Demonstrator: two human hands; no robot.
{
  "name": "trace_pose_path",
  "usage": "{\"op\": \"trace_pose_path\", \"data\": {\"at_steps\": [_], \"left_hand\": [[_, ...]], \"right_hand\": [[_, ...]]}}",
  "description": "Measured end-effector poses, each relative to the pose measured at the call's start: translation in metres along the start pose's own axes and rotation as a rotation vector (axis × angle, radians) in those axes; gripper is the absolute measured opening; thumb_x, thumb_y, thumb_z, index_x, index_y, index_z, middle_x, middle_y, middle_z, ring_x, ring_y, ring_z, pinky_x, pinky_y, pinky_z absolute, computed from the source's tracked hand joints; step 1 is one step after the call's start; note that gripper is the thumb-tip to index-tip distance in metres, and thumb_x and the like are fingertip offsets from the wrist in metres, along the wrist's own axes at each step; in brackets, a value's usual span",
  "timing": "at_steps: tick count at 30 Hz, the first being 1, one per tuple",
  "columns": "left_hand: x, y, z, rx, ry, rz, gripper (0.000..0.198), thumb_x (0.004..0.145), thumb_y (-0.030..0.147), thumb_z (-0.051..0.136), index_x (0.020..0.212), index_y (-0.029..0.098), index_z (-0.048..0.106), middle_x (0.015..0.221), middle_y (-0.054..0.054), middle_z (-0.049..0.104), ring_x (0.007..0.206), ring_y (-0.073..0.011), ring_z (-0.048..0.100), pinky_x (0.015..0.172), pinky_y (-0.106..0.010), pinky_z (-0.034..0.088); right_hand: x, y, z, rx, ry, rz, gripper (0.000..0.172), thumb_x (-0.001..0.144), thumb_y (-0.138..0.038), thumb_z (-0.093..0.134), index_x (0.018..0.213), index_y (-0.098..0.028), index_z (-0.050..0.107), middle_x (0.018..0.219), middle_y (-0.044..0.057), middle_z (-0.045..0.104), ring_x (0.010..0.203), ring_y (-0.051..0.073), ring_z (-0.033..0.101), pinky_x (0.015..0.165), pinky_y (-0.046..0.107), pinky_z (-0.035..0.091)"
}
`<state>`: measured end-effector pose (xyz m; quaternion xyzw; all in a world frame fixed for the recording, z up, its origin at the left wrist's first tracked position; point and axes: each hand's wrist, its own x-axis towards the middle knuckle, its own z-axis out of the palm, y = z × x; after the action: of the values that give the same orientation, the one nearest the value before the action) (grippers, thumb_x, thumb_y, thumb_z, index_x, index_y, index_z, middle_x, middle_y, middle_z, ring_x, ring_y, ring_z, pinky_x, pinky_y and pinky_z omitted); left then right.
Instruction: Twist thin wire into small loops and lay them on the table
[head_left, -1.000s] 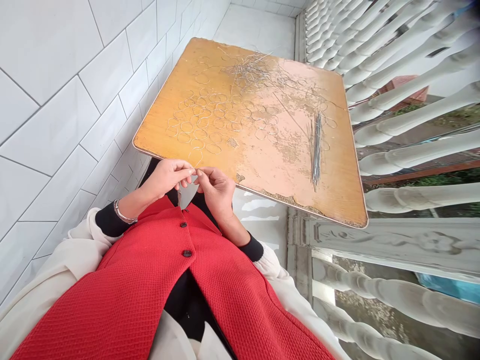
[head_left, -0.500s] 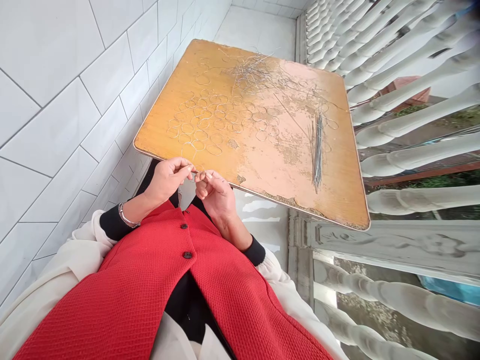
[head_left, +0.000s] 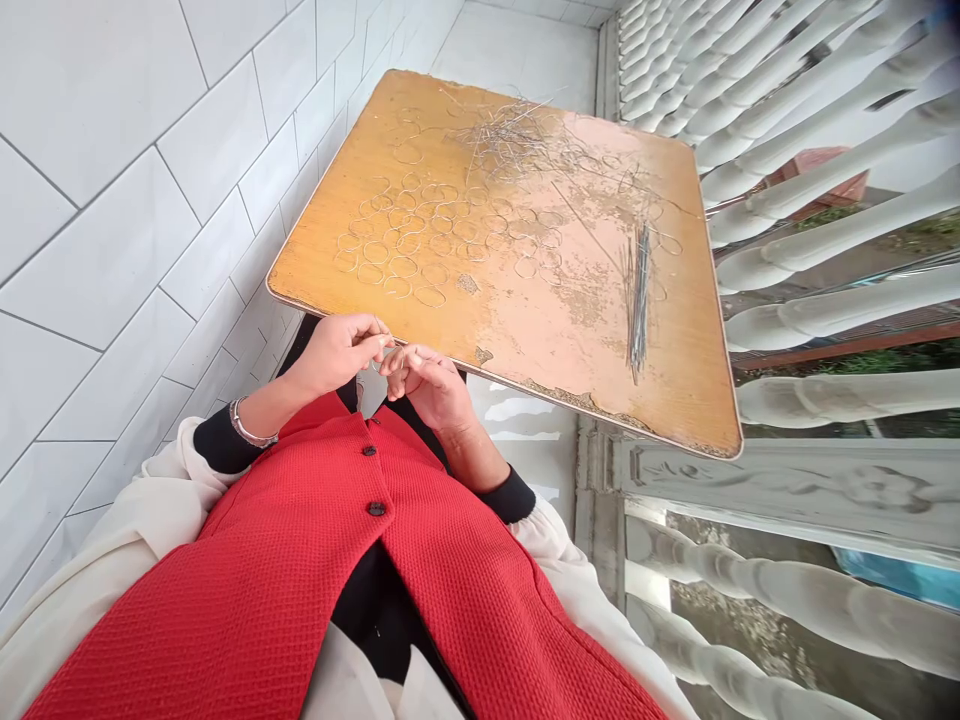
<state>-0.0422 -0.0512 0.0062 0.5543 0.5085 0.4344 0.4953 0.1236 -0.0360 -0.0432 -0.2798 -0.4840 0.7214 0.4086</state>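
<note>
My left hand [head_left: 337, 350] and my right hand [head_left: 429, 385] meet fingertip to fingertip just below the near edge of a worn wooden board [head_left: 525, 330]. Both pinch a thin wire ring [head_left: 391, 357] between thumbs and fingers. On the board lie several finished wire rings [head_left: 420, 240] in rows, a bundle of straight wire pieces [head_left: 637, 295] at the right, and a tangled heap of wire [head_left: 510, 135] at the far side. A bangle sits on my left wrist.
A white tiled wall [head_left: 112, 200] runs along the left. White balusters [head_left: 810, 240] and a carved railing [head_left: 787, 490] stand to the right. My red waistcoat [head_left: 360, 590] fills the foreground.
My hands have stayed together at the board's edge; the fingers have shifted on the wire, bending it round into a ring. The view has shifted slightly.
</note>
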Motion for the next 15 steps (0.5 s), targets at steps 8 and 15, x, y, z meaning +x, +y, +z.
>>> {"op": "trace_pose_path", "data": {"at_steps": [8, 15], "left_hand": [[0.009, 0.003, -0.010, -0.152, -0.164, -0.112, 0.010, 0.082, 0.016, 0.063, 0.074, 0.012, 0.067, 0.058, 0.002, 0.058, 0.051, -0.0058, 0.051, 0.050, -0.017, 0.041], [0.007, -0.004, -0.014, -0.235, -0.141, -0.193, 0.006, 0.078, 0.016, 0.070, 0.081, 0.012, 0.070, 0.063, 0.000, 0.064, 0.056, -0.0074, 0.057, 0.054, -0.019, 0.045]], "right_hand": [[0.000, -0.012, 0.009, -0.079, 0.210, 0.032, 0.034, 0.070, -0.051, 0.081, 0.070, -0.020, 0.068, 0.061, -0.001, 0.067, 0.044, 0.008, 0.054, 0.045, 0.022, 0.045], [0.001, -0.005, 0.012, -0.074, 0.306, -0.014, 0.030, 0.074, -0.048, 0.078, 0.076, -0.020, 0.067, 0.063, -0.002, 0.066, 0.045, 0.008, 0.054, 0.049, 0.023, 0.048]]}}
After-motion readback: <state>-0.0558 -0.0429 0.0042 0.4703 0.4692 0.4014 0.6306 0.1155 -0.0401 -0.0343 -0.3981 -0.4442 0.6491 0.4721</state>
